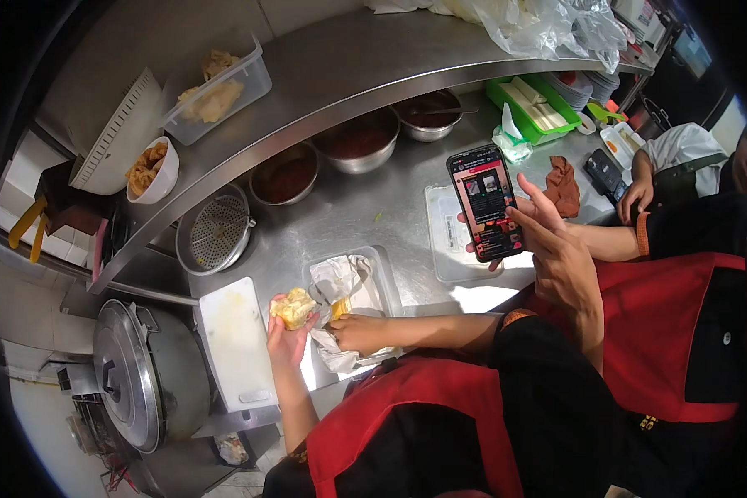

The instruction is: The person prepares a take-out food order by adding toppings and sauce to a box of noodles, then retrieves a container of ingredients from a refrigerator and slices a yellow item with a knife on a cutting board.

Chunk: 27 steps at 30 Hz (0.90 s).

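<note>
My left hand (289, 342) holds up a lumpy, pale-yellow piece of food (294, 308), which looks like soft dough. It is above the left edge of a clear plastic container (391, 274) lined with crumpled white paper (339, 272). My right hand (358, 334) reaches down into that container. Beside its fingertips, partly wrapped by the paper, shows a flat yellow food item (341, 307). The right fingertips are hidden, so whether they grip it does not show. A white cutting board (236, 342) lies just left of my left hand.
At right, a co-worker's hands (554, 249) hold a smartphone (485, 205) over a plastic lid (445, 236). Another person's hand (636, 198) rests farther right. A perforated strainer (215, 230) and metal bowls of sauce (358, 146) stand beneath a steel shelf (324, 68). A large lidded pot (131, 373) stands left.
</note>
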Available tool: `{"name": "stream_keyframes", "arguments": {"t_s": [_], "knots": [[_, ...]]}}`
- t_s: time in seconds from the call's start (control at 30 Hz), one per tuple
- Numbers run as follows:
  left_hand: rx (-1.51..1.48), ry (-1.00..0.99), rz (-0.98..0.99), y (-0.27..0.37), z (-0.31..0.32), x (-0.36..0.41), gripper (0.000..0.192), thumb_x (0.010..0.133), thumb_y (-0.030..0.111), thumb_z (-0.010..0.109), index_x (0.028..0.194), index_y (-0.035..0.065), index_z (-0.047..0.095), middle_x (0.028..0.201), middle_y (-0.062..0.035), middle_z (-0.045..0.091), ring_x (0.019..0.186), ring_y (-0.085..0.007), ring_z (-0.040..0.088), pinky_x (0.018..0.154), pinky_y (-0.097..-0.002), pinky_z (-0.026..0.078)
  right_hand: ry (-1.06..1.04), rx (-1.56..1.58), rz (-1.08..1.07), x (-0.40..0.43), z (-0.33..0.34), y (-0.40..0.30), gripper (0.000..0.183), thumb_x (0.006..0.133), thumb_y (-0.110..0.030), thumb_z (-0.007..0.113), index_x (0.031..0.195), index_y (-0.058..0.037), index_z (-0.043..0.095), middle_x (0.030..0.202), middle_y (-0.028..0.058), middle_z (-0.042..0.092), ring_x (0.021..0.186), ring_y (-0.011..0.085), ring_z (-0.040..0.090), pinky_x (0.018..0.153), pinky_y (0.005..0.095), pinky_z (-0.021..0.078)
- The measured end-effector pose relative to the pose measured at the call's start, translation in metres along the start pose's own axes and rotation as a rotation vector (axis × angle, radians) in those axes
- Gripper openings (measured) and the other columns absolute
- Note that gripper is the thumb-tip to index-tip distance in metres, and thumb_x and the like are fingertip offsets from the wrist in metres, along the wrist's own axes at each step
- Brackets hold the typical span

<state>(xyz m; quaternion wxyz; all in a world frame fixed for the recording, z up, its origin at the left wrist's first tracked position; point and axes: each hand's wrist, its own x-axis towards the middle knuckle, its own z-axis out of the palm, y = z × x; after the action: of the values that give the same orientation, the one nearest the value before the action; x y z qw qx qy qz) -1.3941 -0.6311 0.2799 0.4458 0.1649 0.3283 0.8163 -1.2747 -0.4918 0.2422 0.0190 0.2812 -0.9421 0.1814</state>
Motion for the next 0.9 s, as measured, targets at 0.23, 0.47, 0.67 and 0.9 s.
{"name": "stream_keyframes", "arguments": {"t_s": [0.23, 0.47, 0.67, 0.9], "knots": [[-0.001, 0.006, 0.001, -0.001, -0.001, -0.001, 0.046, 0.082, 0.029, 0.053, 0.120, 0.0116, 0.034, 0.115, -0.0116, 0.046, 0.097, -0.0273, 0.050, 0.093, -0.0498, 0.033, 0.217, 0.068, 0.095, -0.008, 0.009, -0.006, 0.017, 0.059, -0.009, 0.058, 0.074, 0.0001, 0.059, 0.081, 0.0129, 0.054, 0.087, 0.0265, 0.053, 0.074, 0.0356, 0.0448], [-0.015, 0.005, 0.014, -0.002, 0.000, 0.000, 0.048, 0.081, 0.028, 0.054, 0.121, 0.0112, 0.033, 0.114, -0.0123, 0.047, 0.096, -0.0274, 0.051, 0.093, -0.0504, 0.033, 0.192, 0.085, 0.149, -0.010, 0.012, -0.007, 0.017, 0.061, -0.008, 0.057, 0.074, 0.0003, 0.060, 0.085, 0.0141, 0.054, 0.090, 0.0260, 0.051, 0.077, 0.0361, 0.0412], [-0.009, -0.009, 0.022, -0.001, 0.002, -0.001, 0.048, 0.081, 0.028, 0.055, 0.121, 0.0108, 0.033, 0.113, -0.0123, 0.047, 0.095, -0.0273, 0.051, 0.093, -0.0509, 0.033, 0.228, 0.358, 0.266, -0.010, -0.001, -0.006, 0.016, 0.067, -0.007, 0.053, 0.081, -0.0011, 0.053, 0.081, 0.0164, 0.057, 0.082, 0.0304, 0.055, 0.069, 0.0385, 0.0445], [-0.006, 0.011, 0.034, 0.001, 0.001, -0.002, 0.049, 0.081, 0.029, 0.054, 0.121, 0.0101, 0.033, 0.114, -0.0117, 0.047, 0.096, -0.0272, 0.050, 0.094, -0.0523, 0.031, 0.371, 0.379, 0.437, -0.010, 0.008, -0.010, 0.013, 0.068, -0.007, 0.053, 0.080, -0.0030, 0.050, 0.076, 0.0140, 0.057, 0.071, 0.0324, 0.057, 0.061, 0.0395, 0.0459]]}}
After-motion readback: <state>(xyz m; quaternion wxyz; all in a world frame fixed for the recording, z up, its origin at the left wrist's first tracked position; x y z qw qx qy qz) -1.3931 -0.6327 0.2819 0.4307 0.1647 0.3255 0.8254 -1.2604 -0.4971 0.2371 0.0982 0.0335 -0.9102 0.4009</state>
